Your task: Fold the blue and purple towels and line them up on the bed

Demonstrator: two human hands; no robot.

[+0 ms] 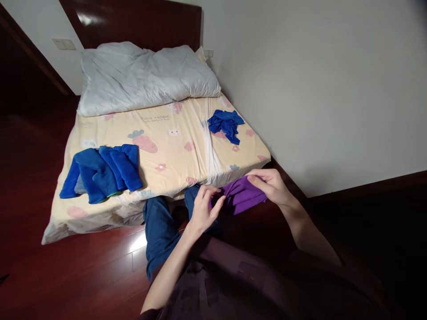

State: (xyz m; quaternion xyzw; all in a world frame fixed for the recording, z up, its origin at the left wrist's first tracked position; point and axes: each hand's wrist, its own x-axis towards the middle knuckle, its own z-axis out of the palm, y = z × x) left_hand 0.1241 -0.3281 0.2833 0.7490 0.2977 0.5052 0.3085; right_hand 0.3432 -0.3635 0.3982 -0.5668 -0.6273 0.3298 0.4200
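Observation:
A piece of purple cloth [245, 195] is stretched between my two hands, past the foot of the bed and above the dark floor. My left hand [205, 206] has its curled fingers and thumb around the cloth's left end. At the upper right, my right hand [271, 186] pinches the edge between thumb and fingers, and the fabric hangs in soft folds below. Whether the cloth is a garment I cannot tell. On the bed's left side lies a pile of thick blue clothing [103, 171], its pieces overlapping. A crumpled thin blue cloth [226, 124] rests near the right edge.
The bed [180, 155] has a pale yellow sheet with carrots and flowers. A bulky white quilt or pillow [147, 78] covers its head end, against a dark wooden headboard [143, 22]. A grey-white wall [316, 89] stands on the right. The floor [80, 266] is glossy reddish wood.

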